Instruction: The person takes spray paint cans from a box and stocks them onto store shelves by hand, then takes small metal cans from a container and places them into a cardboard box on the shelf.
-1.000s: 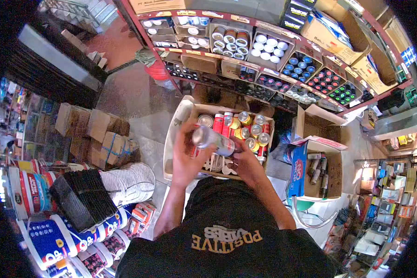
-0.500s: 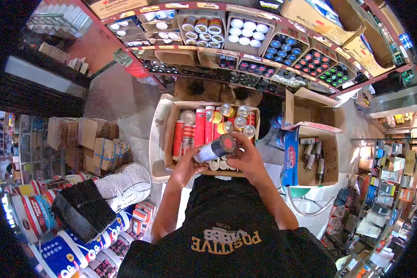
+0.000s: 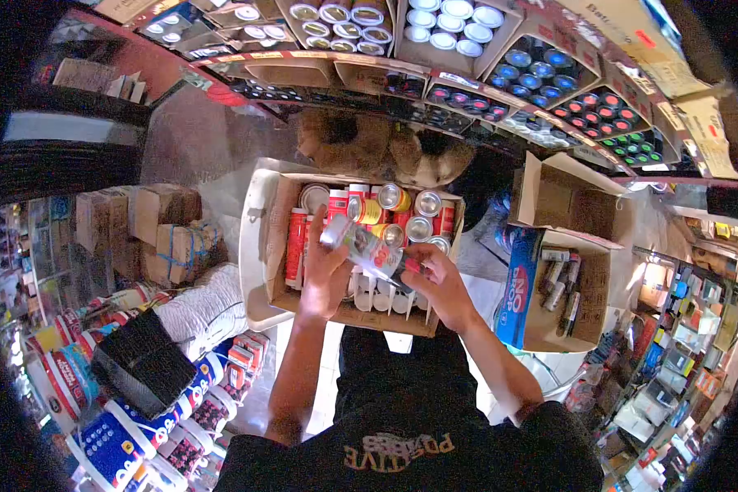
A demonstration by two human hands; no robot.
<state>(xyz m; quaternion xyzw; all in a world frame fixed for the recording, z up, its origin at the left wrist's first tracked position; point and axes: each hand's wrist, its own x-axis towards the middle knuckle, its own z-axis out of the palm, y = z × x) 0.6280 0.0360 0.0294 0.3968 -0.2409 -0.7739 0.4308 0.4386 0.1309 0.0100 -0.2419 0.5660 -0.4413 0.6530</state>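
Note:
Between my two hands a spray can is tilted, its base up to the left and its dark cap with a red top down to the right. My left hand is closed around the base end. At the cap end, the fingers of my right hand are pressed on the can. Right below is an open cardboard box packed with red and yellow cans, some with metal tops facing up. White round ends show along its near side.
Shelves of boxed cans run across the far side. To the right an open blue-and-brown box holds several loose cans. Cartons, a white rope coil and paint pails stand at left.
The spray can has turned in my hands: its red-topped cap faced up and away, now it points down to the right. My left hand has shifted up to the base end.

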